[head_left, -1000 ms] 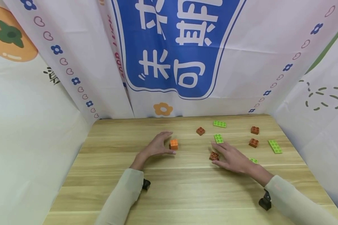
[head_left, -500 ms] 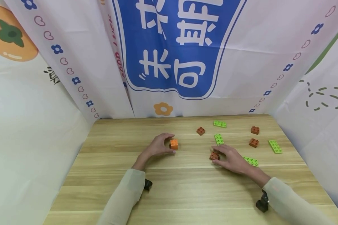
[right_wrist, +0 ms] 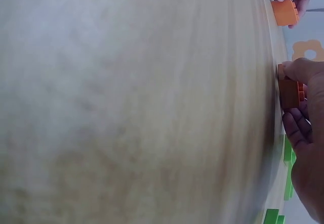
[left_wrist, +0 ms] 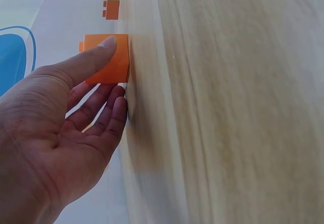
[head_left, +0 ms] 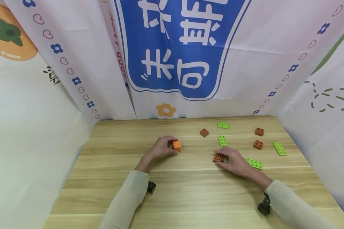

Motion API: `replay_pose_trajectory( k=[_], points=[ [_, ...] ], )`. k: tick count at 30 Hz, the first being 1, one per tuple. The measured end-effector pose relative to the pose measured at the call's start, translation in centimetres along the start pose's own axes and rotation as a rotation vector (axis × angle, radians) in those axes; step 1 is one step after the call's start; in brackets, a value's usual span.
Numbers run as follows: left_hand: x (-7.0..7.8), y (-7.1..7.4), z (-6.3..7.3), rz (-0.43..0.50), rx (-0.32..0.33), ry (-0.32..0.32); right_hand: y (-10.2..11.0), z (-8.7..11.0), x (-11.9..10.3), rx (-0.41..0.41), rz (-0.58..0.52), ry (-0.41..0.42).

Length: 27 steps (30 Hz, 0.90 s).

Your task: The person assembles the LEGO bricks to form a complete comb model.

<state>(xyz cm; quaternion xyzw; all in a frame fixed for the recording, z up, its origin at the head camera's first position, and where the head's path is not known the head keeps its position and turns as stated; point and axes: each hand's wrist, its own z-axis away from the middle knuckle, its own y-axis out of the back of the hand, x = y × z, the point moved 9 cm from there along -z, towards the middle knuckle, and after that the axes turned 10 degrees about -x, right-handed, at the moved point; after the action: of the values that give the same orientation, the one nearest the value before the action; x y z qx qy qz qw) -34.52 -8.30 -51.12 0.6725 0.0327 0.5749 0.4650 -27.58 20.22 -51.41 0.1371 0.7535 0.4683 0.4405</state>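
My left hand (head_left: 161, 147) has its thumb and fingertips around an orange toy building brick (head_left: 176, 146) on the wooden table. In the left wrist view the thumb lies on the near face of that orange brick (left_wrist: 121, 62), with the other fingers curled behind and below it. To the right, my right hand (head_left: 234, 162) pinches a reddish-brown four-stud brick (head_left: 217, 158) between thumb and fingers, low on the tabletop. The right wrist view shows this brown brick (right_wrist: 290, 94) from the side, its studs partly covered by the hand.
Flat green bricks lie around the right hand: one (head_left: 222, 141) just beyond its fingers, one (head_left: 255, 163) beside the wrist, others (head_left: 223, 125) (head_left: 280, 148) farther off. Brown bricks (head_left: 204, 132) (head_left: 259, 131) (head_left: 258, 144) lie farther back. Printed cloth (head_left: 246, 82) borders the wooden table (head_left: 189, 197).
My left thumb and fingers have closed in on the orange brick. My right hand has drawn its fingers around the brown brick, and more of the green brick by its wrist shows.
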Motion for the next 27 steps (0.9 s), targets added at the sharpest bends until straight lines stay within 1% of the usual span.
replay_pose_trajectory(
  k=[7,13,21,27],
  points=[
    [-0.3,0.1,-0.2,0.007,0.005,0.016,0.2,-0.1,-0.2,0.012,-0.021,0.02],
    [-0.4,0.2,-0.3,0.008,0.008,0.01,0.3,-0.3,-0.4,0.024,-0.009,0.028],
    [-0.5,0.0,-0.5,0.021,-0.009,0.01,0.9,-1.2,-1.9,0.06,0.001,0.121],
    [-0.3,0.0,-0.6,0.005,-0.022,0.003,1.2,-2.0,-2.6,0.079,0.014,0.144]
  ],
)
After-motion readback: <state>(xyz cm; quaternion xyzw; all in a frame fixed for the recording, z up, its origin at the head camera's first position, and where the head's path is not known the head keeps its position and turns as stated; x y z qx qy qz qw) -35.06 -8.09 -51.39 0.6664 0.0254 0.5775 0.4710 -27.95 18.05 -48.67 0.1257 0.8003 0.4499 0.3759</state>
